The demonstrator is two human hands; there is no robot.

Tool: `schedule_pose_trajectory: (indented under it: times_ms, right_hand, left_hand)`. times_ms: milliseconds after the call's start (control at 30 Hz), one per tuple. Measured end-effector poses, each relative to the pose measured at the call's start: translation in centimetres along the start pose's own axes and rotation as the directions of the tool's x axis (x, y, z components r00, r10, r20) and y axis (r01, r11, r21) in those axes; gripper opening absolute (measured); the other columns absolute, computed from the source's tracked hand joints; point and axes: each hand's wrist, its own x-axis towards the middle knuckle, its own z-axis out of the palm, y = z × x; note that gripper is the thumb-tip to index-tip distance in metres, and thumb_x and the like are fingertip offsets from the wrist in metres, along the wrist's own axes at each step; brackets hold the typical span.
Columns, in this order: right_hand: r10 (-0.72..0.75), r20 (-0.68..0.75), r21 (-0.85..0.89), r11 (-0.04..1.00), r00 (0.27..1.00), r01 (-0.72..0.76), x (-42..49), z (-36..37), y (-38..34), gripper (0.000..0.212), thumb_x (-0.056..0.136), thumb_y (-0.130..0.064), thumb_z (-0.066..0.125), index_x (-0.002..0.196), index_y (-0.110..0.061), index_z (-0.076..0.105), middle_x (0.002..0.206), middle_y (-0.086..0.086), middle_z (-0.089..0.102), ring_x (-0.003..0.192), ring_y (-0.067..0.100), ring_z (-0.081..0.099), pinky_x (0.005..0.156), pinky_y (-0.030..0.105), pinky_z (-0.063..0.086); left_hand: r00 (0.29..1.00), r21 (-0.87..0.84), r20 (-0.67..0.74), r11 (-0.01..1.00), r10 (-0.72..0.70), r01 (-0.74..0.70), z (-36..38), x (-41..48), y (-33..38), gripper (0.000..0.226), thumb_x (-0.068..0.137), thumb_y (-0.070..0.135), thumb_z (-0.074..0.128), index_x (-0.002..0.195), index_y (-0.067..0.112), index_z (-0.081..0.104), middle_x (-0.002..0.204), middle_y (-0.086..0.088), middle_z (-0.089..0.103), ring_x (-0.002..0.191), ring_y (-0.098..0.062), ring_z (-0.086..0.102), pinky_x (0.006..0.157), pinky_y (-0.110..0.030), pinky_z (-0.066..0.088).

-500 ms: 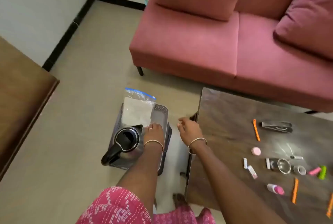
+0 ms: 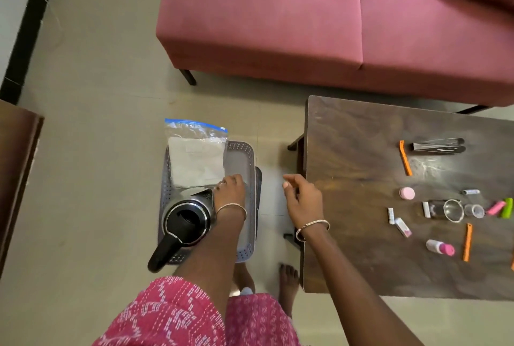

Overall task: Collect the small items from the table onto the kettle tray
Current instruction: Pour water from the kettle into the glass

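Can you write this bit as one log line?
left hand: on tray | right hand: empty, near table | small items: uncollected

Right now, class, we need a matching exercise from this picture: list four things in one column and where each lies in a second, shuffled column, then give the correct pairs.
Things:
1. kettle
2. zip bag
3. metal tongs
4. pink-capped bottle

Places:
A. far side of the table, beside an orange strip
B. near end of the grey tray
C. near side of the table
D. far end of the tray, overhanging its rim

Pairs: 1-B, 2-D, 3-A, 4-C
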Motion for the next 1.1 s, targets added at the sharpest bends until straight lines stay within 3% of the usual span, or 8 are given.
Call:
schedule_pose_trajectory:
  times_ms: [133, 267, 433, 600, 800, 900, 1000, 1100]
  right_hand:
    - [0.029, -0.002, 0.031, 0.999, 1.000, -0.028, -1.1, 0.5, -0.5, 0.020, 0.096, -0.017, 0.056, 0.111, -0.016, 0.068, 0.095, 0.002, 0.072, 0.089, 0.023, 0.063, 0.081, 0.034, 0.049]
    - [0.038, -0.025, 0.064, 0.997, 0.999, -0.036, -2.0, -0.3, -1.8, 0.019, 0.096, -0.015, 0.056, 0.110, -0.015, 0.068, 0.095, 0.001, 0.073, 0.091, 0.022, 0.064, 0.086, 0.039, 0.050]
    - [0.077, -0.055, 0.153, 0.986, 0.996, -0.068, -3.4, -1.8, -3.7, 0.021, 0.095, -0.012, 0.055, 0.110, -0.014, 0.068, 0.094, 0.000, 0.075, 0.085, 0.020, 0.065, 0.081, 0.033, 0.052]
    - [0.031, -0.017, 0.194, 0.981, 0.999, -0.027, -5.7, -1.6, -5.1, 0.018, 0.095, -0.010, 0.054, 0.104, -0.017, 0.068, 0.088, -0.003, 0.075, 0.068, -0.001, 0.062, 0.066, 0.010, 0.046]
    - [0.020, 0.169, 0.221, 0.973, 0.985, -0.058, -9.8, 2.3, -6.1, 0.016, 0.093, -0.011, 0.057, 0.089, -0.020, 0.069, 0.080, -0.006, 0.073, 0.082, 0.013, 0.070, 0.082, 0.040, 0.056]
    - [0.028, 0.353, 0.184, 0.978, 0.935, -0.099, -11.8, 5.2, -6.9, 0.013, 0.093, -0.016, 0.060, 0.085, -0.017, 0.071, 0.079, 0.001, 0.074, 0.081, 0.019, 0.070, 0.083, 0.042, 0.056]
    - [0.045, 0.520, 0.108, 0.987, 0.853, -0.118, -13.6, 8.0, -8.2, 0.012, 0.092, -0.028, 0.064, 0.088, -0.022, 0.073, 0.085, -0.003, 0.073, 0.086, 0.015, 0.068, 0.082, 0.035, 0.054]
    - [0.193, 0.706, 0.195, 0.872, 0.681, -0.449, -14.9, 10.7, -9.8, 0.017, 0.090, -0.031, 0.066, 0.101, -0.020, 0.072, 0.102, -0.002, 0.071, 0.103, 0.016, 0.063, 0.085, 0.037, 0.052]
  left_hand:
    - [0.999, 0.054, -0.029, 0.998, 0.042, -0.041, -1.4, -1.2, 0.3, 0.037, 0.096, 0.002, 0.041, 0.131, -0.004, 0.034, 0.129, -0.026, 0.047, 0.114, -0.039, 0.055, 0.087, -0.045, 0.051]
    - [0.992, 0.087, -0.095, 0.994, 0.080, -0.071, -3.8, -4.3, 0.0, 0.055, 0.089, 0.018, 0.062, 0.132, -0.001, 0.034, 0.126, -0.022, 0.047, 0.108, -0.034, 0.058, 0.081, -0.039, 0.055]
    - [0.953, -0.165, -0.261, 0.966, 0.152, -0.199, -7.3, -11.3, -1.7, 0.092, 0.062, 0.047, 0.075, 0.136, 0.014, 0.032, 0.121, -0.008, 0.045, 0.093, -0.027, 0.060, 0.069, -0.034, 0.053]
    - [0.899, -0.511, -0.436, 0.833, -0.036, -0.214, -10.1, -19.9, -5.6, 0.089, 0.050, 0.056, 0.064, 0.130, 0.023, 0.041, 0.113, 0.000, 0.050, 0.084, -0.023, 0.061, 0.064, -0.033, 0.053]
    - [0.783, -0.652, -0.525, 0.749, -0.333, -0.119, -8.5, -26.4, -11.2, 0.085, 0.047, 0.043, 0.081, 0.124, 0.022, 0.051, 0.108, 0.005, 0.047, 0.084, -0.004, 0.048, 0.059, -0.020, 0.050]
    - [0.728, -0.697, -0.500, 0.717, -0.469, -0.016, -6.4, -28.0, -13.8, 0.088, 0.043, 0.038, 0.086, 0.122, 0.019, 0.055, 0.107, 0.001, 0.046, 0.085, -0.006, 0.046, 0.060, -0.020, 0.049]
    - [0.687, -0.744, -0.449, 0.665, -0.572, 0.067, -4.4, -29.0, -16.1, 0.090, 0.041, 0.030, 0.090, 0.123, 0.016, 0.055, 0.109, -0.005, 0.047, 0.091, -0.018, 0.053, 0.069, -0.032, 0.057]
    - [0.659, -0.781, -0.421, 0.619, -0.623, 0.086, -2.6, -29.6, -17.8, 0.092, 0.042, 0.025, 0.091, 0.125, 0.016, 0.054, 0.116, -0.006, 0.044, 0.099, -0.023, 0.054, 0.080, -0.034, 0.056]
